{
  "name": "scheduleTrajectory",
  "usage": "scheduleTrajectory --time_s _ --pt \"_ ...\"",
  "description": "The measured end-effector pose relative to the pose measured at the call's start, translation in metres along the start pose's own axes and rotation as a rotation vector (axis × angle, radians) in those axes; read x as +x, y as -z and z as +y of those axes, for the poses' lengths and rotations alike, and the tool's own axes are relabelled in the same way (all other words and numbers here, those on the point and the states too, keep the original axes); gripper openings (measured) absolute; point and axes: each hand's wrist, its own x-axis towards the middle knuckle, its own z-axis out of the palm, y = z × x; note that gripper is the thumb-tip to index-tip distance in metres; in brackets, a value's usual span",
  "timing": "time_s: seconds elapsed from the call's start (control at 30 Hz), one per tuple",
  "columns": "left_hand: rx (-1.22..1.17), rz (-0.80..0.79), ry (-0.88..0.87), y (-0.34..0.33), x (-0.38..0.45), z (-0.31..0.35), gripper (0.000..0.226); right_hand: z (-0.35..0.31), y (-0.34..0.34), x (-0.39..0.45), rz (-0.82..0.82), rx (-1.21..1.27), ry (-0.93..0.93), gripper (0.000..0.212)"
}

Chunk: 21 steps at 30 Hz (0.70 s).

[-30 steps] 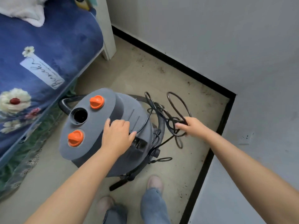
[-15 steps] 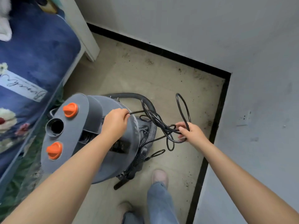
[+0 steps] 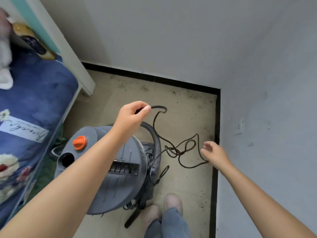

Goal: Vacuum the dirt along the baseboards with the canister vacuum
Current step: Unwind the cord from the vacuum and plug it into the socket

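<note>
A grey canister vacuum (image 3: 109,170) with an orange knob (image 3: 80,142) stands on the beige floor in front of me. Its ribbed hose (image 3: 155,152) curves over its right side. My left hand (image 3: 132,115) is raised above the canister and pinches the black power cord (image 3: 171,148) near its end. The cord hangs down in tangled loops to the right. My right hand (image 3: 214,153) is open beside the lowest loop, fingers spread, touching or nearly touching it. Black baseboards (image 3: 154,78) run along both walls, with dark dirt specks beside them.
A bed with a blue floral blanket (image 3: 34,117) and a white frame post (image 3: 77,69) fills the left. Grey walls meet in a corner at the upper right, with a wall socket (image 3: 241,126) on the right wall. My feet (image 3: 164,208) stand just behind the vacuum.
My left hand left the canister top and lifted up, pinching the cord. My right hand let go of the bundled loops and opened. The loops dropped and spread out.
</note>
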Motion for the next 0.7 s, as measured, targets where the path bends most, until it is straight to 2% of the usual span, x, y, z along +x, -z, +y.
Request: scheduleTrajectory --time_s 0.1,0.17,0.27,0.33,0.4,0.47,0.5,0.53,0.6,0.63,0.7 --pt "-0.074 -0.108 -0.034 0.009 -0.006 0.031 0.019 -0.042 0.018 -0.024 -0.002 0.052 0.307 0.056" --pt "-0.132 -0.135 -0.042 0.014 -0.01 0.049 0.016 -0.075 0.035 -0.04 -0.102 0.05 0.44 0.062" --pt "-0.357 -0.12 -0.04 0.025 -0.016 0.074 0.016 -0.117 0.052 -0.061 -0.307 0.108 0.523 0.059" --pt "-0.426 -0.163 -0.065 0.033 -0.019 0.09 0.013 -0.137 0.058 -0.073 -0.324 0.138 0.558 0.058" --pt "-0.404 -0.188 -0.092 0.04 -0.022 0.102 0.012 -0.15 0.06 -0.081 -0.146 0.14 0.587 0.045" --pt "-0.343 -0.187 -0.107 0.045 -0.024 0.108 0.015 -0.158 0.067 -0.088 0.188 0.167 0.598 0.018" --pt "-0.318 -0.181 -0.105 0.048 -0.025 0.108 0.019 -0.161 0.071 -0.092 0.302 0.141 0.619 0.018" --pt "-0.297 -0.18 -0.104 0.05 -0.027 0.106 0.022 -0.162 0.074 -0.096 0.31 0.072 0.66 0.024" --pt "-0.277 -0.21 -0.106 0.053 -0.031 0.104 0.019 -0.166 0.077 -0.102 0.094 -0.14 0.699 0.043" --pt "-0.282 -0.23 -0.103 0.053 -0.034 0.102 0.018 -0.169 0.075 -0.106 -0.025 -0.211 0.693 0.043" --pt "-0.298 -0.233 -0.085 0.053 -0.036 0.096 0.017 -0.171 0.067 -0.11 -0.155 -0.193 0.649 0.019"
